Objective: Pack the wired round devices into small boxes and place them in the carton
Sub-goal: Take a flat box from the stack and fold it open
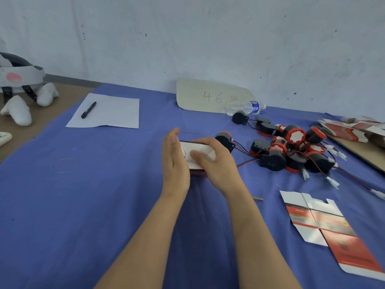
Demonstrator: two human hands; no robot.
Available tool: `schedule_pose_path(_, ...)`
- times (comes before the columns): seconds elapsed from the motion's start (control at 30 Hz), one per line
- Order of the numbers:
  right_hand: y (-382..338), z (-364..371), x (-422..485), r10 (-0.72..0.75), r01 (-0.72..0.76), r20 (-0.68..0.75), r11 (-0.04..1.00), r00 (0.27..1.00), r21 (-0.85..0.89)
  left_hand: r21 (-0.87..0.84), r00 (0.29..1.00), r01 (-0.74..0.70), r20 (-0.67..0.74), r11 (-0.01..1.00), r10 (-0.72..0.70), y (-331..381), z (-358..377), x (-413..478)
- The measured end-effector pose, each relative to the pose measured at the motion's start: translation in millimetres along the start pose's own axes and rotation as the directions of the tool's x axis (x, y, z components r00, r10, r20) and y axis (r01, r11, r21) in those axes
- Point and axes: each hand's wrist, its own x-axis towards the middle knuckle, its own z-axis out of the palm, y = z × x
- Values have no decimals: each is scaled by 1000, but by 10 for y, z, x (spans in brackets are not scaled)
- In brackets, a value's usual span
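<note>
At the middle of the blue table point(104, 184), you have the small box point(186, 152) between both hands. Your left hand point(175, 163) stands edge-on, fingers point(173, 138) straight and together, flat against the box's left end. Your right hand point(216, 161) grips it, fingers curled over the far edge, thumb on the white top. The wired round devices point(291, 151) lie heaped just to the right.

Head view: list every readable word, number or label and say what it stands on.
"46" in red handwriting, then an unreadable mark: on the cardboard sign.
Print on the bottle: too small to read.
Print on the flat box: blurred.
Marks on the small box: unreadable.
</note>
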Motion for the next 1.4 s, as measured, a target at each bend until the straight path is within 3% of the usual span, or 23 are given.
schedule_pose_path(0.13, -5, 34, -13, -71, 70, -56, 997, 996, -21, 96, 993, 112, -35, 989, -109, 14, -15, 59)
schedule_pose_path(0.27, -6, 61, 13, -82, 101, -223, 992, 971, 75, 165, 943, 291, 118, 942, -312, -28, -85, 89)
schedule_pose_path(0.47, 97, 120, 48, 56, -26, -354, 996, 934, 87, 61, 954, 276, 102, 959, -281, 9, -49, 47)
schedule_pose_path(0.6, 128, 115, 41, 124, -95, -289, 989, 949, 111, 8, 977, 194, 91, 981, -193, -15, -24, 15)
schedule_pose_path(0.7, 125, 128, 52, 125, -83, -241, 981, 963, 177, 60, 983, 150, 99, 987, -155, -42, -10, 40)
schedule_pose_path(0.77, 141, 139, 52, 122, -83, -226, 981, 966, 177, 97, 972, 201, 106, 975, -211, -45, -21, 65)
schedule_pose_path(0.9, 153, 113, 36, 54, -21, -214, 988, 975, 154, -88, 923, 329, 243, 940, -300, -51, -42, 65)
schedule_pose_path(0.97, 152, 80, 33, -75, 69, -209, 997, 975, -35, -96, 929, 337, 195, 937, -314, -70, -43, 66)
schedule_pose_path(1.03, 155, 58, 24, -177, 123, -168, 949, 970, -290, 11, 953, 284, 104, 959, -284, -102, -62, 87)
schedule_pose_path(1.13, 141, 50, -5, -187, 161, -19, 887, 982, -434, 179, 992, 123, -9, 976, -123, -114, -114, 126)
schedule_pose_path(1.23, 123, 63, -7, -74, 104, 82, 890, 994, -444, 235, 998, 40, -65, 971, -26, -74, -108, 105)
schedule_pose_path(1.3, 107, 85, -2, -44, 71, 72, 899, 996, -433, 256, 998, -6, -56, 967, 21, -66, -71, 76)
schedule_pose_path(1.4, 99, 75, 1, 1, -5, -19, 976, 1000, -219, 162, 1000, -3, 0, 987, 3, -47, -20, 34)
